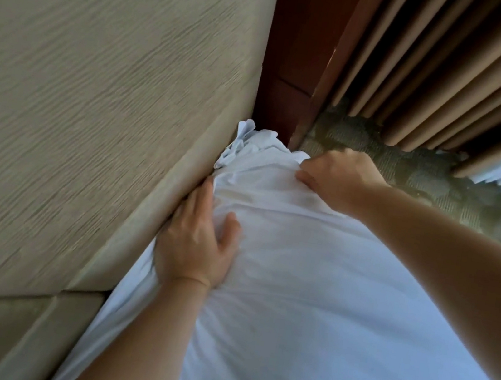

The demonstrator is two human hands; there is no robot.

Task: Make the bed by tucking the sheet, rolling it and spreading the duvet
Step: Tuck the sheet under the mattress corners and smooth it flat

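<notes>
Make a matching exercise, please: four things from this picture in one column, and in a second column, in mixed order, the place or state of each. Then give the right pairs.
Things:
1. left hand
2. right hand
3. curtain
4. bunched sheet corner

Places or states:
A. hangs in beige folds at the upper right
B. sticks up, crumpled, beside the padded headboard
C. lies flat on the sheet, along the headboard's edge
D. curled over the mattress corner, above the carpet

Pairs: 1-C, 2-D, 3-A, 4-B

Beige padded headboard (93, 99), dark wood panel (293, 48), tan curtains (457, 75), patterned carpet (409, 172)
</notes>
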